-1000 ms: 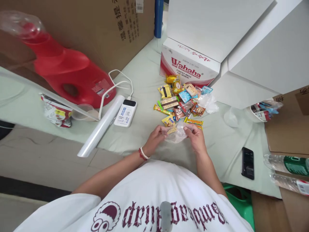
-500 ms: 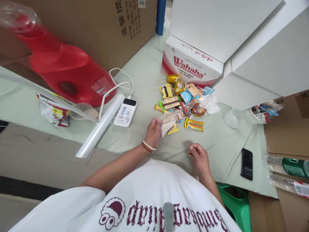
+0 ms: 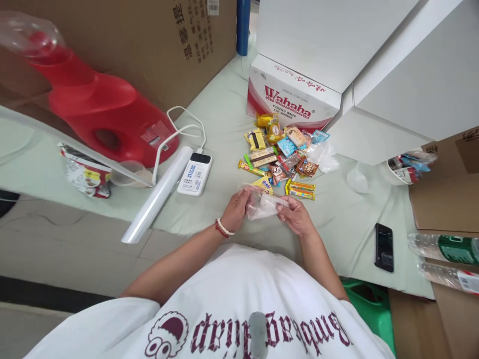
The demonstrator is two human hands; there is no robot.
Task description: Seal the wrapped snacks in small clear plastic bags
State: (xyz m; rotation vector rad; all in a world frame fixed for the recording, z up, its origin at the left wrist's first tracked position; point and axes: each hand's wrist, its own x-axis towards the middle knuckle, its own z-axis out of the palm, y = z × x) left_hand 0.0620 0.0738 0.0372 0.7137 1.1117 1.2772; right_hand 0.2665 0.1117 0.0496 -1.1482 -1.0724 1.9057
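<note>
Both hands hold one clear plastic bag [image 3: 264, 205] just above the pale green cloth [image 3: 224, 124]: my left hand [image 3: 236, 210] pinches its left end and my right hand [image 3: 295, 216] grips its right end. Just behind it lies a pile of snack packets [image 3: 280, 154], near the Wahaha box [image 3: 290, 97]. A black phone [image 3: 383, 247] lies well apart on my right.

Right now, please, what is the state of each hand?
Left hand: closed on the clear crinkled plastic bag.
Right hand: pinching the same bag's other end.
</note>
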